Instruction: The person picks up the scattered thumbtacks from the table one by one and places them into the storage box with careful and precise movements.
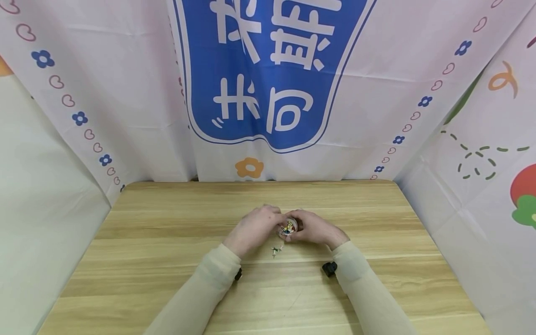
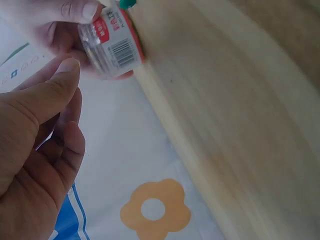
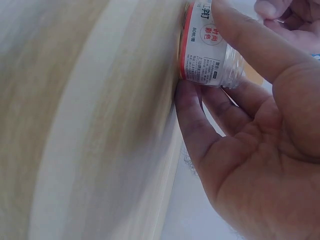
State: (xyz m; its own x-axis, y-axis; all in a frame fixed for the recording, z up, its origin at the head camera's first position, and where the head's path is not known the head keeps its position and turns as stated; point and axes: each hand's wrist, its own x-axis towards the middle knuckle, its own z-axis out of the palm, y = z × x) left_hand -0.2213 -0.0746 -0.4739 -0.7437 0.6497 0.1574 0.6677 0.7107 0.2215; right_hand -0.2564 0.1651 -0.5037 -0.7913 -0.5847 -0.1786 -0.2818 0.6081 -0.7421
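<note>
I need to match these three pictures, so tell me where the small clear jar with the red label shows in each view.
Head view: the jar sits at the table's middle, between both hands.
Left wrist view: top left, jar with its barcode showing, held by the right hand.
Right wrist view: top centre, jar gripped between thumb and fingers.
Shared landmark: the light wooden table, which the jar's base touches.

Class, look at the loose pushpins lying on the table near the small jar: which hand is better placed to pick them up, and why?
Probably the left hand. The right hand grips the small jar, while the left holds nothing visible and sits beside the loose pushpins.
</note>
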